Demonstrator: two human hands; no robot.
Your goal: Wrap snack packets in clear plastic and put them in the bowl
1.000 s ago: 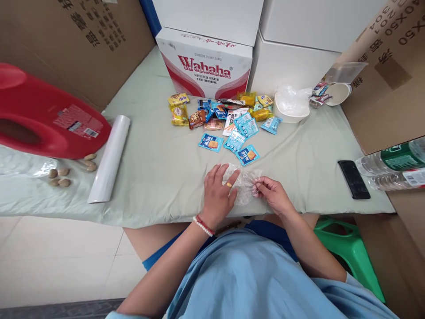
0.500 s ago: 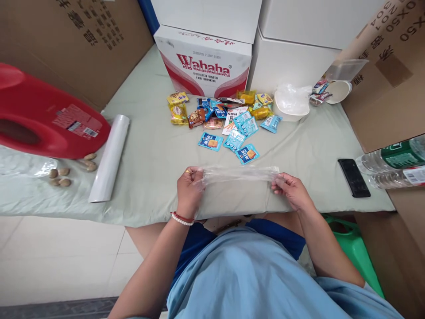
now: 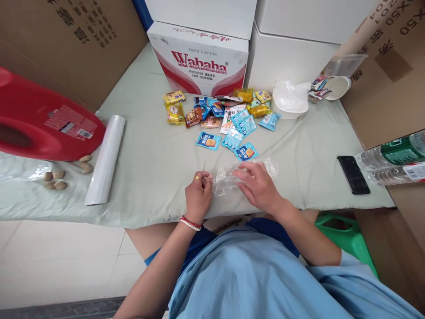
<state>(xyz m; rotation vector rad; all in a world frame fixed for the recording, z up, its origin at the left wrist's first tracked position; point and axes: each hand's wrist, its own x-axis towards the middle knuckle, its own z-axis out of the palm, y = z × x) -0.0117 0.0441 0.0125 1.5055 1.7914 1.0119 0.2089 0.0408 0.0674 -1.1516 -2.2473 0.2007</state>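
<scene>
A crumpled, clear plastic bag (image 3: 224,180) lies low over the cloth near the table's front edge. My left hand (image 3: 199,195) pinches its left end, thumb and fingers closed together. Over the bag's right part is my right hand (image 3: 257,185), fingers apart and partly bent; I cannot tell whether they touch the film. Just beyond the bag are several blue snack packets (image 3: 246,152). Behind those is a spread of small wrapped snacks (image 3: 193,117) in yellow, brown and blue.
A white roll (image 3: 105,159) and red jug (image 3: 49,119) stand left, with several walnuts (image 3: 59,174) beside them. At the back are a Wahaha carton (image 3: 202,57) and a white bowl (image 3: 288,110) with clear plastic in it. A phone (image 3: 353,175) and bottles (image 3: 392,159) lie right.
The bag was stretched taut between both hands and is now slack and bunched. My right hand has let go of its right end and moved left; my left hand has shifted slightly right.
</scene>
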